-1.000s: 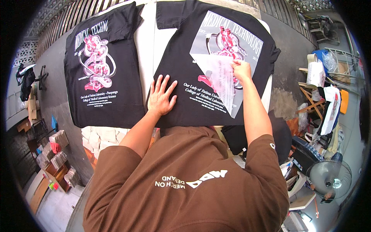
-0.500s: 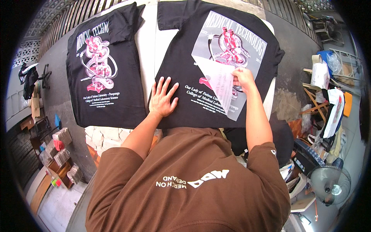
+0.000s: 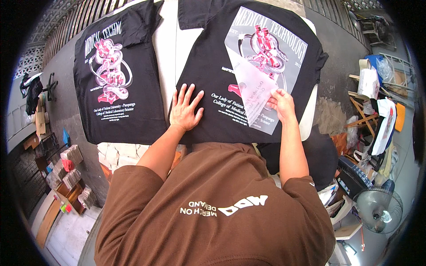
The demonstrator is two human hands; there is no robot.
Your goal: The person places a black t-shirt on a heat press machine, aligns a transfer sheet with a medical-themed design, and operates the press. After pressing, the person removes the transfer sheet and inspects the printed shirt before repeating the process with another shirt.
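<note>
Film (image 3: 258,86), folded partly back on the right-side black shirt (image 3: 208,57) over the bench (image 3: 171,44)! Right hand (image 3: 282,104) pinches it; left hand (image 3: 187,108) lies flat, gripping nothing. A hasty tug could lift print (image 3: 234,91); weak pressure could ruck the shirt.

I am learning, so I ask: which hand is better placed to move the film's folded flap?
The right hand, probably: it pinches the folded flap, while the left hand lies flat on the black shirt beneath, apart from the film.
</note>
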